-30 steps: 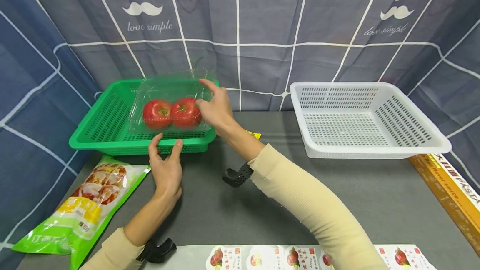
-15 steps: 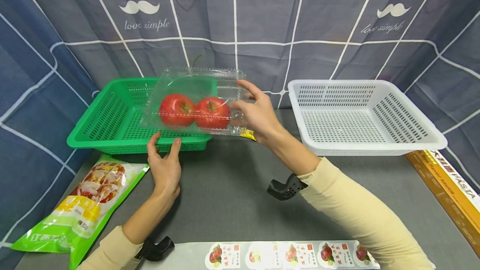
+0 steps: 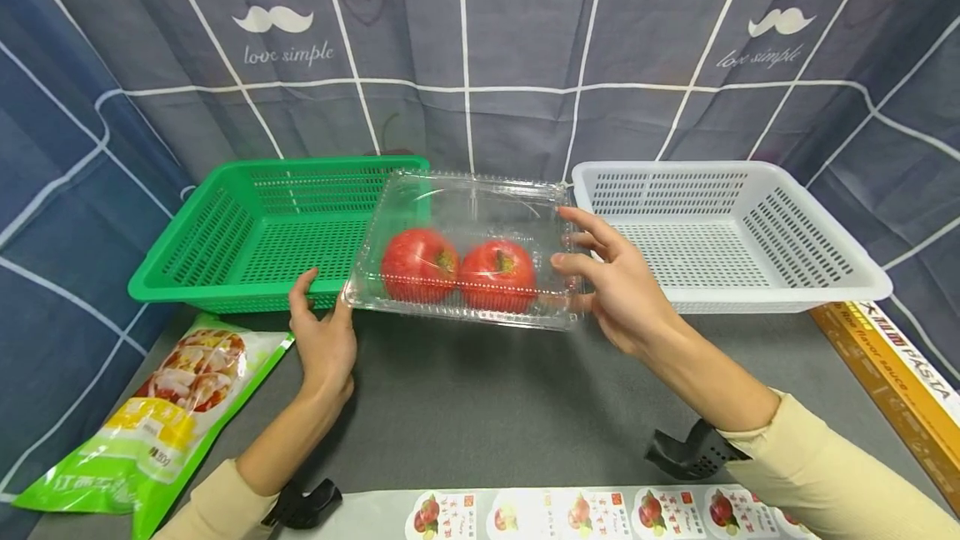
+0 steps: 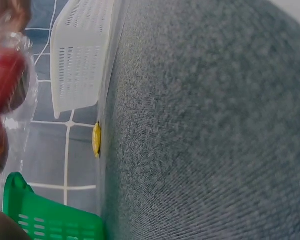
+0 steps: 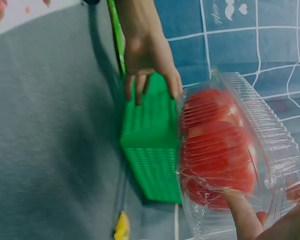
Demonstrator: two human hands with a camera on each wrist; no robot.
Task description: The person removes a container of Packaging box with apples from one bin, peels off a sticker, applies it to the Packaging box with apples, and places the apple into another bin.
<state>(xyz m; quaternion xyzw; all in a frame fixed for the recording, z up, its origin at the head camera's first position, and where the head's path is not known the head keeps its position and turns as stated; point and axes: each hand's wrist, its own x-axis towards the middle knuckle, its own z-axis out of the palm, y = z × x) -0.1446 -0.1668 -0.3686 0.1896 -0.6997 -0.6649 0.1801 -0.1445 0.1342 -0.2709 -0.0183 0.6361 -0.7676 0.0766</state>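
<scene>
My right hand (image 3: 633, 290) grips the right end of a clear plastic clamshell box (image 3: 480, 194), thumb on top and fingers along its side. Inside sit two red apples (image 3: 422, 265), side by side. The box is held up between the two baskets, overlapping the right edge of the green basket (image 3: 255, 294) in the head view. My left hand (image 3: 324, 348) is at that basket's front rim with fingers extended and apart. Its thumb is right at the box's near left corner. In the right wrist view, the left hand's fingers (image 5: 139, 90) hang relaxed beside the green wall.
A white basket (image 3: 750, 302) stands at the back right, with an orange pasta box (image 3: 885, 390) beside it. A green food bag (image 3: 165, 407) lies at left. A strip of apple stickers (image 3: 555, 515) runs along the front. A small yellow packet (image 4: 96, 140) lies near the curtain.
My right hand has carried the box of apples out from over the green basket, rightward and nearer to me. My left hand has stayed by the basket's front rim.
</scene>
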